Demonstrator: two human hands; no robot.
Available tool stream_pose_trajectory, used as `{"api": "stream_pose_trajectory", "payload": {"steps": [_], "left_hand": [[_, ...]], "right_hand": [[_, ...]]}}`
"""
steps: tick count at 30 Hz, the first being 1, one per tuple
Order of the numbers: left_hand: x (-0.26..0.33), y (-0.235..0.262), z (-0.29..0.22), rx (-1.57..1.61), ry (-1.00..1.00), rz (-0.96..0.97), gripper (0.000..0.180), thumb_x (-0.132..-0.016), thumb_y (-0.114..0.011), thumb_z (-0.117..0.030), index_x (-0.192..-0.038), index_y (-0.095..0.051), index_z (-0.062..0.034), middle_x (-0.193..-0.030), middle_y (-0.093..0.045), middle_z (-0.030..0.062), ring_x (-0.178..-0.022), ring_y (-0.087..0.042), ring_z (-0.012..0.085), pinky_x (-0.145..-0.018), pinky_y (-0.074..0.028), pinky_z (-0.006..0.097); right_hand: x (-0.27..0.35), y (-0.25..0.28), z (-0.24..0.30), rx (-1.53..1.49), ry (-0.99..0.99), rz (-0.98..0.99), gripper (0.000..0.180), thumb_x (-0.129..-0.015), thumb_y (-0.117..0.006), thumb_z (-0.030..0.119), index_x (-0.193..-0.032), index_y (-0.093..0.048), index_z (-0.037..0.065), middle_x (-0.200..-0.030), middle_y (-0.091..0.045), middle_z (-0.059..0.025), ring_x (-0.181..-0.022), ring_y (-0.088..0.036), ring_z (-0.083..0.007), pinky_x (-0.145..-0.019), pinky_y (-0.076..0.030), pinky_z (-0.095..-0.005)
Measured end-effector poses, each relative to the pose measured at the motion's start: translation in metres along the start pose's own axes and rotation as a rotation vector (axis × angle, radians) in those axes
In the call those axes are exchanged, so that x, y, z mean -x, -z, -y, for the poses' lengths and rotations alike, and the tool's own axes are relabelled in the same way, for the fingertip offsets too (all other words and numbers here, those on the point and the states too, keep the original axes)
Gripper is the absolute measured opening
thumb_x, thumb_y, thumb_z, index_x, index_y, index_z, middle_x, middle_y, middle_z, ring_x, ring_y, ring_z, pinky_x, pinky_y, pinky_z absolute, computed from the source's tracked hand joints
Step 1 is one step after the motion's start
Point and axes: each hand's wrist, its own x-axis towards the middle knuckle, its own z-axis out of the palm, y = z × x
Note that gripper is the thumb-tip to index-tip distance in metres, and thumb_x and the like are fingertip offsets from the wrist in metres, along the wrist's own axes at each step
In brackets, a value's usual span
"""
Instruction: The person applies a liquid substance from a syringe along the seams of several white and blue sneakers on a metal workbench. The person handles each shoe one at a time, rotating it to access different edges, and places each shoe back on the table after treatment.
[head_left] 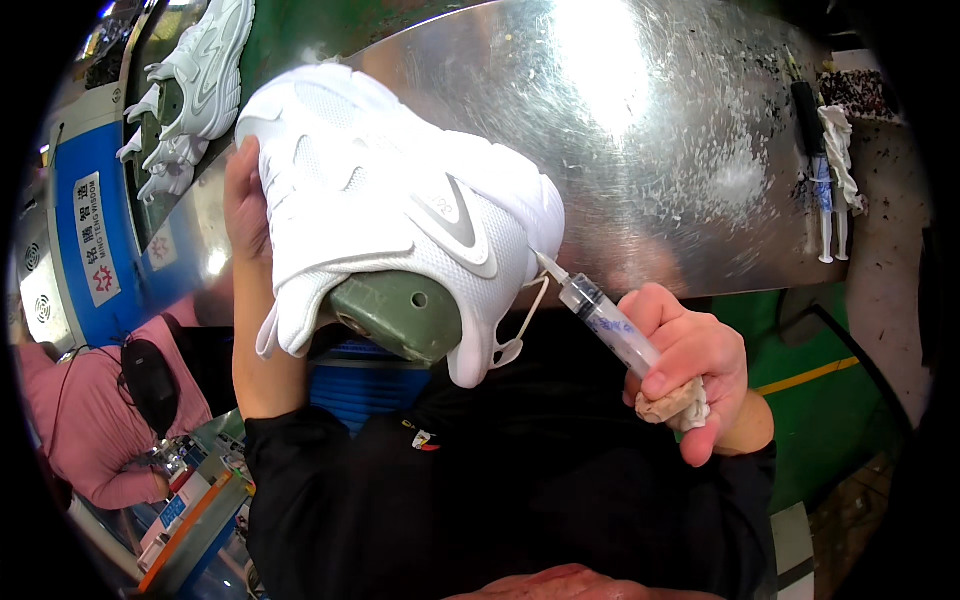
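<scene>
Over metal table (650, 150): left hand (245, 215) fingers grasping white shoe (400, 200); right hand (695, 365) fingers clenched around syringe (600, 315), needle touching heel.

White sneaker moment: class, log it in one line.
left hand: grips white sneaker | right hand: holds syringe, tip at heel | sneaker on green last

The left hand (245, 200) grips a white shoe (400, 195) from its far side, holding it over the near edge of a metal worktop (660, 130). A green last (400, 315) fills the shoe's opening. The right hand (690, 365) holds a syringe (605, 320) wrapped at its rear in a rag (675, 403), needle tip touching the shoe's heel. Two more syringes (830, 200) lie at the worktop's right edge. More white shoes (195, 80) sit beyond its far left corner. A person in pink (85, 420) works at the left.
</scene>
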Motion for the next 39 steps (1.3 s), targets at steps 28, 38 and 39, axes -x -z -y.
{"api": "stream_pose_trajectory", "payload": {"steps": [28, 38, 39], "left_hand": [[0.105, 0.088, 0.004, -0.272, -0.083, -0.347, 0.036, -0.091, -0.056, -0.018, -0.123, -0.047, -0.0052, -0.119, -0.055, 0.0100, -0.109, -0.056, 0.0223, -0.091, -0.048, 0.033], [0.130, 0.092, 0.012, -0.267, -0.003, -0.320, 0.045, -0.092, -0.054, -0.025, -0.132, -0.043, -0.0048, -0.131, -0.050, 0.0109, -0.118, -0.051, 0.0245, -0.099, -0.046, 0.038], [0.135, 0.097, 0.015, -0.260, 0.004, -0.307, 0.048, -0.092, -0.054, -0.025, -0.133, -0.040, -0.0047, -0.133, -0.048, 0.0128, -0.119, -0.050, 0.0269, -0.099, -0.045, 0.041]], "right_hand": [[-0.012, -0.011, -0.018, 0.104, 0.018, 0.021, 0.051, -0.059, -0.085, 0.035, -0.096, -0.067, 0.005, -0.084, -0.068, 0.0021, -0.068, -0.038, -0.0151, -0.061, -0.034, -0.0268], [-0.009, -0.021, -0.019, 0.217, 0.048, 0.020, 0.047, -0.063, -0.084, 0.035, -0.096, -0.067, 0.007, -0.080, -0.067, 0.0026, -0.066, -0.040, -0.0155, -0.062, -0.033, -0.0275], [-0.007, -0.023, -0.022, 0.239, 0.063, 0.013, 0.048, -0.064, -0.083, 0.040, -0.096, -0.066, 0.007, -0.077, -0.065, 0.0024, -0.066, -0.040, -0.0157, -0.062, -0.032, -0.0282]]}}
